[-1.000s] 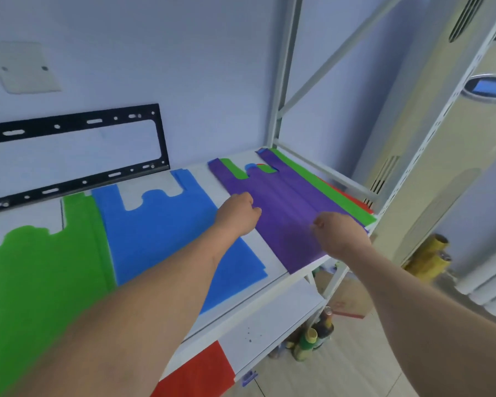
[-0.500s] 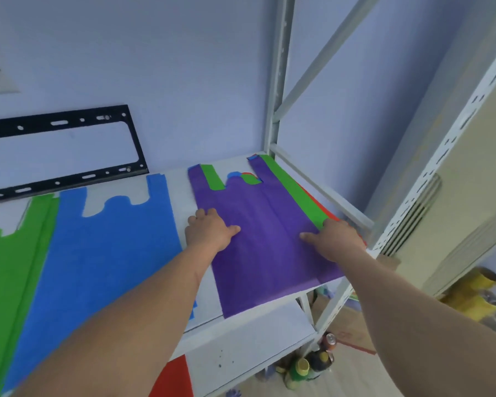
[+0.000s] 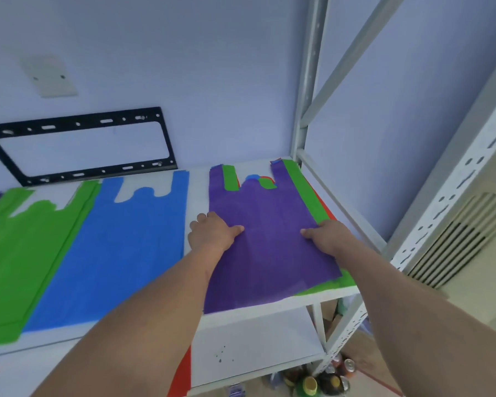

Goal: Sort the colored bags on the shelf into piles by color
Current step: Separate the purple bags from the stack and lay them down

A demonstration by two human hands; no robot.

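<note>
White metal shelf [image 3: 269, 313] carries all bags, laid flat. Green bag [image 3: 20, 253] lies far to the left of the left hand; blue bag [image 3: 121, 247] lies just left of that hand, its left edge over the green one. Purple bag [image 3: 267, 247] lies under both hands, topmost on a mixed stack at the shelf's right end. Beneath it a second green bag [image 3: 307, 193] shows as a strip beyond the right hand, with slivers of red and blue at the handle cutout. Left hand [image 3: 212, 233]: flat, fingers straight, pressing the purple bag's left edge. Right hand [image 3: 327, 236]: resting on its right edge, thumb extended; other fingers hidden, so grip undetermined.
</note>
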